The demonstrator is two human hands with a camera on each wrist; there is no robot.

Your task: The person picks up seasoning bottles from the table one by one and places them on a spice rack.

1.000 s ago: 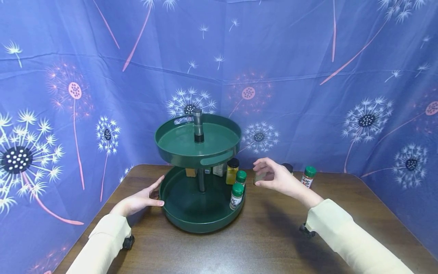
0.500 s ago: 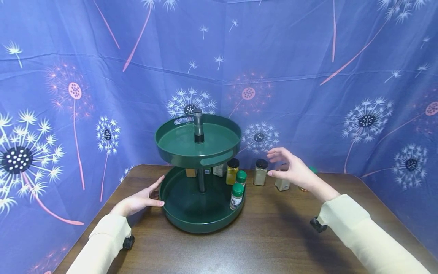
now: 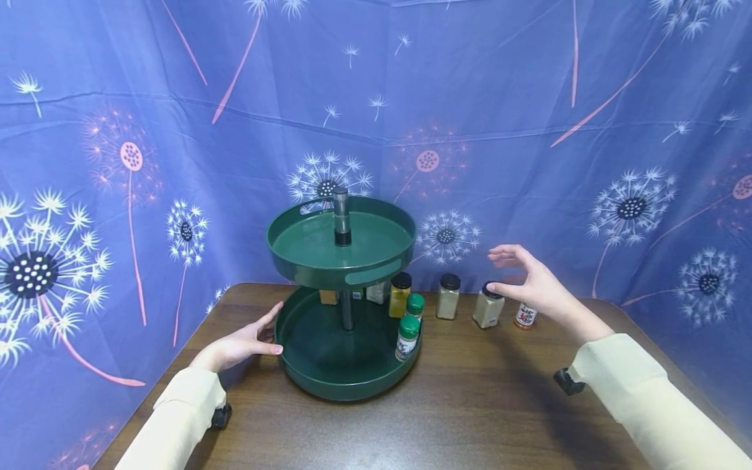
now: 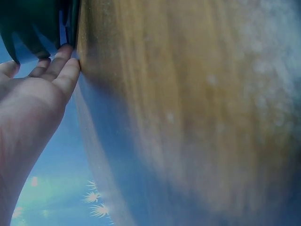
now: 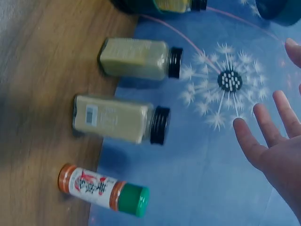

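Observation:
A green two-tier round rack (image 3: 341, 390) stands left of centre in the head view. My left hand (image 3: 242, 343) touches the left side of its lower tray, fingers extended, as the left wrist view also shows. My right hand (image 3: 537, 290) is held in the air, fingers spread, holding nothing. Below and left of it stand a square spice jar with a black lid (image 3: 487, 312) and, further left, a similar jar (image 3: 448, 303). A spice bottle with an orange base and green cap (image 5: 103, 189) stands under the hand, its cap hidden in the head view.
The lower tray bears a yellow spice jar (image 3: 399, 301), two green-capped bottles, one in front (image 3: 406, 341), and partly hidden packs behind the post (image 3: 346, 310). The upper tray (image 3: 376, 236) overhangs them. A blue patterned cloth (image 3: 529, 163) hangs behind the wooden table (image 3: 411, 431).
My right hand has let go of the leftmost black-lidded jar beside the rack and moved right, over the other jar and the green-capped bottle. My left hand has stayed at the lower tray.

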